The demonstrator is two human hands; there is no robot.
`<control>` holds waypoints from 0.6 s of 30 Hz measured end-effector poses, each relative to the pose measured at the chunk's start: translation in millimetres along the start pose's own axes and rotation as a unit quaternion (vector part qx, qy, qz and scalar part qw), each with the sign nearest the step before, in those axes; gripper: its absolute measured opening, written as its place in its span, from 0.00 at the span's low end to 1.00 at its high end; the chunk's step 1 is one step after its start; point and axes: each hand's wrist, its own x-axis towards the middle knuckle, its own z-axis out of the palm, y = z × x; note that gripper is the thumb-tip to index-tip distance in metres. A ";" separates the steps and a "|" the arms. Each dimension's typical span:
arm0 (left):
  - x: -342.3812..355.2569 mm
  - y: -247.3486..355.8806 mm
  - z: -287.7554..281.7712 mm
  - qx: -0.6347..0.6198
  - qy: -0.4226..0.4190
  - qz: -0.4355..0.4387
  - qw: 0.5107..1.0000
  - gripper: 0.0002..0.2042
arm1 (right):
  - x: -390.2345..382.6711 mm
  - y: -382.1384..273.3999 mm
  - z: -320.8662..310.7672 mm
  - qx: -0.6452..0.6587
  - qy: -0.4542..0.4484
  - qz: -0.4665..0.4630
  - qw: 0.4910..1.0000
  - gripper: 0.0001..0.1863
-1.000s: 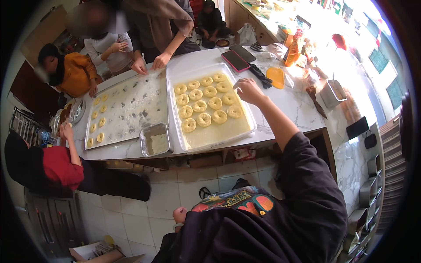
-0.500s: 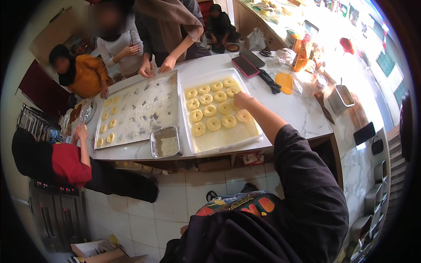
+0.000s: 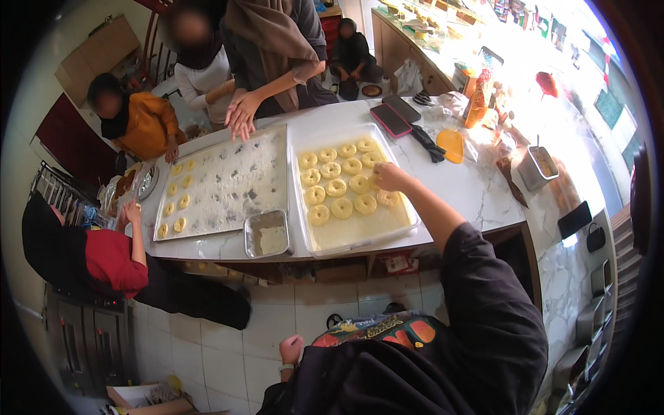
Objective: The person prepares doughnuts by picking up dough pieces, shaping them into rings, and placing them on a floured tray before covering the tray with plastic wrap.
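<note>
Right hand (image 3: 389, 177) pinching a dough ring at white tray (image 3: 360, 238) far-right | left hand (image 3: 290, 348) fisted, idle | ten-odd rings laid; near half bare.

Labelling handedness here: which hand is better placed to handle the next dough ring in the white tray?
Right. The right hand is already over the white tray, at a dough ring. The left hand hangs low over the floor tiles, far from the counter.
</note>
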 end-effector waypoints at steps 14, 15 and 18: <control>-25.2 363.1 -6.8 -0.412 -0.118 0.213 0.878 0.18 | -139.9 -177.3 -20.4 0.463 0.029 -0.077 0.883 0.14; -25.9 355.4 -4.1 -0.390 -0.089 0.176 0.900 0.18 | -147.0 -184.0 -30.5 0.392 0.034 -0.070 0.917 0.14; -35.6 338.4 6.2 -0.515 -0.085 0.113 0.846 0.18 | -159.9 -185.3 -28.5 0.427 0.043 -0.074 0.900 0.15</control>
